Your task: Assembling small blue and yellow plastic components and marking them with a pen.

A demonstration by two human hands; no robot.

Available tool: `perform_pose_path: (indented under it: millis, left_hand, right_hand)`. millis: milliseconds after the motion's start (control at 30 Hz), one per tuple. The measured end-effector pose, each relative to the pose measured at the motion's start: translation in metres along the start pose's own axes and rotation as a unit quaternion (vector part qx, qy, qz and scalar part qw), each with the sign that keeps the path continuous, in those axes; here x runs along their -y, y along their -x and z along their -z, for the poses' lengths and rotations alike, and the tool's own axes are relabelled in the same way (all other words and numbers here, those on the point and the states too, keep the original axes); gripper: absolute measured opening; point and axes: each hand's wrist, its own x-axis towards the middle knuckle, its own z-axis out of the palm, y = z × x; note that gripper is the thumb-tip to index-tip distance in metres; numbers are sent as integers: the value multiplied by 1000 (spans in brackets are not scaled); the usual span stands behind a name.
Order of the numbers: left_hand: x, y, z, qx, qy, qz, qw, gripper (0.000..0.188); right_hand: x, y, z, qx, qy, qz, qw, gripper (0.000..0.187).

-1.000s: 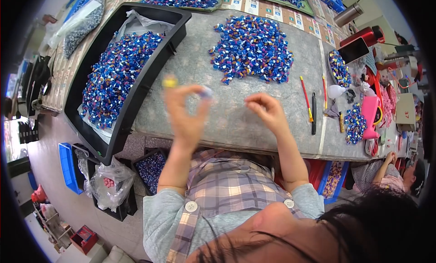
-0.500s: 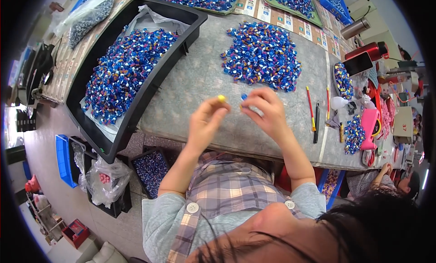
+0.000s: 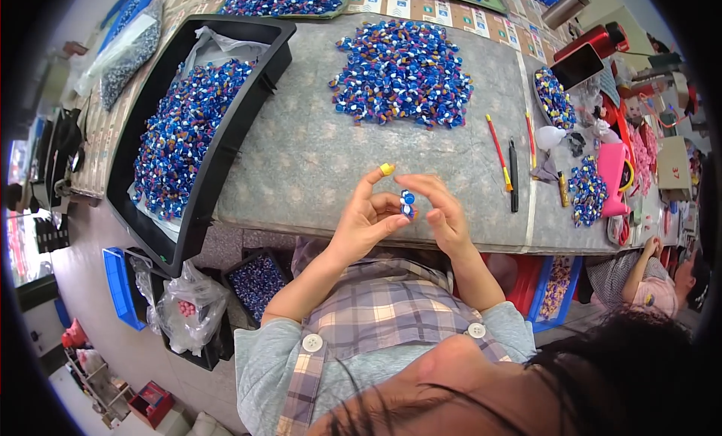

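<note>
My left hand (image 3: pixel 365 216) is raised over the near edge of the grey table, with a yellow cover (image 3: pixel 386 169) on its index fingertip. Between its thumb and a bent finger are small shiny blue-and-white pieces (image 3: pixel 407 200), too small to name exactly. Close by on their right, my right hand (image 3: pixel 444 214) has its fingers stretched leftward and its thumb apart, and I see nothing gripped in it. Beyond both hands lies a spread pile of similar small blue, white and amber pieces (image 3: pixel 402 75).
At left, a black tray (image 3: pixel 239 131) holds many such pieces over a plastic liner. To the right lie red-handled brushes (image 3: pixel 498 154), a black pen (image 3: pixel 514 176), a smaller pile (image 3: pixel 588 191) and a pink holder (image 3: pixel 613 179). A person (image 3: pixel 639 274) sits far right.
My hands have come together, and the blue-and-white pieces now sit in my left hand. My right hand's fingers have opened from a pinch. The whole view has shifted slightly.
</note>
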Motion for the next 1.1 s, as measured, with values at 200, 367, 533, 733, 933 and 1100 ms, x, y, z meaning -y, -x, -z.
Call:
perform_pose_path:
  millis: [200, 367, 533, 733, 933, 1100]
  left_hand:
    - [4, 4, -5, -6, -93, -34, 995, 77]
    - [7, 2, -4, -33, -280, -146, 948, 80]
    - [5, 1, -1, -47, -427, -242, 870, 82]
    - [7, 0, 3, -23, -359, -245, 900, 83]
    - [3, -1, 4, -21, -348, -238, 907, 84]
    - [9, 1, 7, -39, -257, -165, 951, 83]
  right_hand:
    - [-1, 12, 7, -31, -24, -7, 999, 52]
    - [-5, 17, 11, -51, -14, -1, 999, 38]
    - [-12, 20, 7, -51, -12, -45, 998, 18]
    - [-17, 18, -4, -83, -285, -147, 944, 14]
    - [-23, 17, -6, -72, -390, -192, 898, 16]
    - [-1, 4, -6, -53, -273, -153, 948, 23]
